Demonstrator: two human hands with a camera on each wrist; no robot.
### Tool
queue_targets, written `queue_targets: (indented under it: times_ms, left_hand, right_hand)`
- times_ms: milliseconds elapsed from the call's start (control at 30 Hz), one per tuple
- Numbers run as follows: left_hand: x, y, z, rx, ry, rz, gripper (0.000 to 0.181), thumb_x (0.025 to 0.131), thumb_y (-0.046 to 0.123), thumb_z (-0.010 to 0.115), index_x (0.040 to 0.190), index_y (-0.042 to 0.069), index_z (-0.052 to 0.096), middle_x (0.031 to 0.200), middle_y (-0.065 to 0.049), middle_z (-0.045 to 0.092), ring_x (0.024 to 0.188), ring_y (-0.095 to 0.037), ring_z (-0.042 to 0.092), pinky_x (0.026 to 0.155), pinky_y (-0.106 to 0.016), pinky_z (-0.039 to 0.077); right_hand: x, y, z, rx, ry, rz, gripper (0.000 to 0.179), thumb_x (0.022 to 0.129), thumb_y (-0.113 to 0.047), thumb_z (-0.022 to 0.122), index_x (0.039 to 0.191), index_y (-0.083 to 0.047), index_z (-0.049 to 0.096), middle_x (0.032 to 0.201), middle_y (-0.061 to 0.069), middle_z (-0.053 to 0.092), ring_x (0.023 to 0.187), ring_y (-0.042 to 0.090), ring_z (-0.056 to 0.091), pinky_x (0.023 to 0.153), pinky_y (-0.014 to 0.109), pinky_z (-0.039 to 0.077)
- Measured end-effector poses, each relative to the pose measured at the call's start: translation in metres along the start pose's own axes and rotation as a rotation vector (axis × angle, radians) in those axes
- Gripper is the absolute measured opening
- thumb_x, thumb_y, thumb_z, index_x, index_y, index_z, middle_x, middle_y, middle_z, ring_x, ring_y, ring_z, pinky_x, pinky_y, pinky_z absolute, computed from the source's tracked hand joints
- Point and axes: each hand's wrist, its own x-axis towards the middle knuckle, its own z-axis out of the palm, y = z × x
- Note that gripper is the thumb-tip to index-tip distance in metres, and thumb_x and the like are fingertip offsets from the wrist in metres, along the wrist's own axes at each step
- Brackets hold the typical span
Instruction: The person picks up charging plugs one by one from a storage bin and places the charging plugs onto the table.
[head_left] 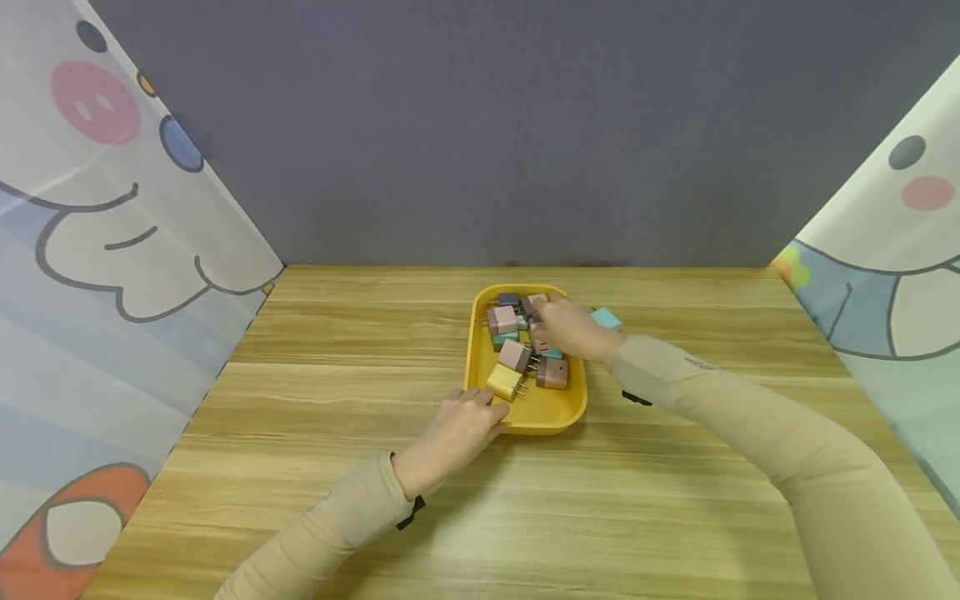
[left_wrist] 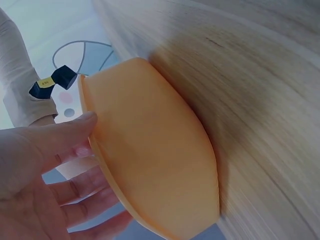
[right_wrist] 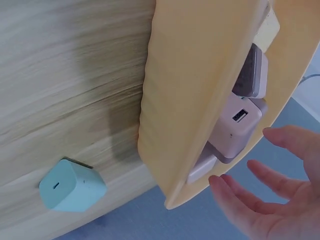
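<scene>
A yellow plastic tray (head_left: 555,413) holds several plug-in chargers, among them a yellow one (head_left: 505,381), a brown one (head_left: 552,374) and a pink-and-brown one (head_left: 502,320). At the tray's near left corner my left hand (head_left: 459,433) grips the rim, thumb on the outer side in the left wrist view. My right hand (head_left: 573,327) reaches over the tray's far right side, above the chargers. In the right wrist view its fingers are spread beside a pink charger (right_wrist: 235,122), with nothing held. Some chargers are partly hidden by that hand.
A light blue charger (head_left: 606,318) lies on the wooden table (head_left: 360,358), just right of the tray. A grey panel (head_left: 480,142) rises behind the table, and printed cartoon panels (head_left: 112,208) stand at both sides.
</scene>
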Motion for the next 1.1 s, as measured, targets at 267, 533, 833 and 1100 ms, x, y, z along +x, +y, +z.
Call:
queue_targets:
  times_ms: [267, 533, 833, 1100]
  left_hand:
    - [0.001, 0.0, -0.001, 0.0, 0.0, 0.009, 0.013, 0.074, 0.028, 0.07, 0.078, 0.017, 0.064, 0.076, 0.001, 0.058, 0.066, -0.013, 0.055, 0.052, -0.024, 0.038]
    - [0.0, 0.0, 0.0, 0.009, 0.015, 0.011, 0.014, 0.073, 0.029, 0.07, 0.077, 0.017, 0.063, 0.075, 0.001, 0.057, 0.064, -0.013, 0.055, 0.049, -0.024, 0.039]
    - [0.0, 0.001, 0.001, 0.019, 0.029, 0.01, 0.014, 0.073, 0.029, 0.07, 0.077, 0.017, 0.063, 0.074, 0.001, 0.056, 0.064, -0.013, 0.055, 0.049, -0.025, 0.04]
    - [0.0, 0.002, -0.001, 0.015, 0.029, 0.01, 0.014, 0.073, 0.028, 0.07, 0.077, 0.016, 0.064, 0.075, 0.0, 0.057, 0.064, -0.013, 0.055, 0.049, -0.025, 0.041]
  right_hand:
    - [0.006, -0.002, 0.004, 0.092, -0.077, 0.104, 0.035, 0.089, -0.016, 0.052, 0.12, 0.001, 0.048, 0.102, 0.012, 0.058, 0.073, 0.016, 0.056, 0.063, 0.029, 0.046]
    - [0.011, -0.003, 0.01, 0.208, -0.087, 0.157, 0.025, 0.088, -0.008, 0.049, 0.11, 0.002, 0.05, 0.084, 0.009, 0.055, 0.062, 0.016, 0.048, 0.056, 0.027, 0.037]
    - [0.012, -0.004, 0.013, 0.248, -0.071, 0.175, 0.02, 0.087, -0.004, 0.051, 0.105, 0.003, 0.051, 0.083, 0.01, 0.055, 0.063, 0.016, 0.05, 0.057, 0.027, 0.038]
    - [0.011, -0.004, 0.013, 0.232, -0.063, 0.181, 0.022, 0.086, -0.004, 0.051, 0.107, 0.002, 0.05, 0.088, 0.011, 0.056, 0.067, 0.018, 0.052, 0.059, 0.028, 0.041]
